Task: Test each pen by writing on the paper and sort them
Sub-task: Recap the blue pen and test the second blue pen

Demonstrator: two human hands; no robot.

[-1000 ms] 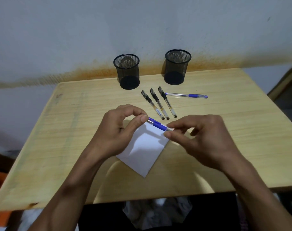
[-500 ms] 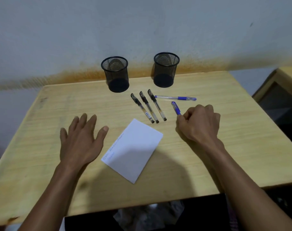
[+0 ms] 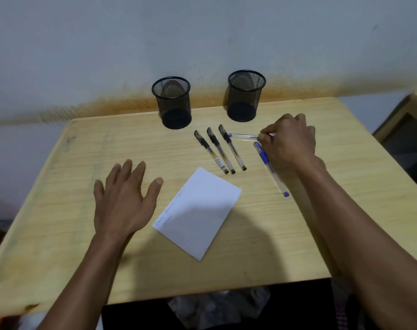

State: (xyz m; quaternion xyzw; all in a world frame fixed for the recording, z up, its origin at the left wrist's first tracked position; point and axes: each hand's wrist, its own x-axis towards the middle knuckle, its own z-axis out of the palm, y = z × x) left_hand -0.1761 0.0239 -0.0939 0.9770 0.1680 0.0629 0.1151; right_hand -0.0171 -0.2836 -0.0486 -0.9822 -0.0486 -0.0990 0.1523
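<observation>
The left hand (image 3: 124,198) lies flat on the bench (image 3: 60,210), fingers straight and spread, holding nothing. It sits just left of the paper (image 3: 199,210), which probably keeps it ready to steady the sheet for the next test. The paper lies near the middle of the bench, turned at an angle, with faint scribbled lines along its left edge.

Two mesh cups (image 3: 171,101) stand at the far edge of the bench, well apart from each other. No pen is visible in either, so sorting appears not yet begun. These are most likely the sorting bins.

Three black pens (image 3: 220,148) lie side by side between the cups and the paper, roughly parallel, caps toward the far edge. They look untested or awaiting their turn.

A clear pen with blue ends (image 3: 244,136) lies crosswise just beyond the black pens, one tip near the cap of the rightmost one. The right hand (image 3: 288,141) has its fingertips curled down onto the right end of this pen, apparently pinching it to lift it for testing. The exact grip is hidden by the knuckles.

A second blue pen (image 3: 270,169) lies on the bench just beside the right wrist, pointing toward the near right corner. It is free of both hands.

Obstructions: the second blue pen lies close beneath the right hand and could be nudged as the hand draws back. The path to the paper is otherwise open.
</observation>
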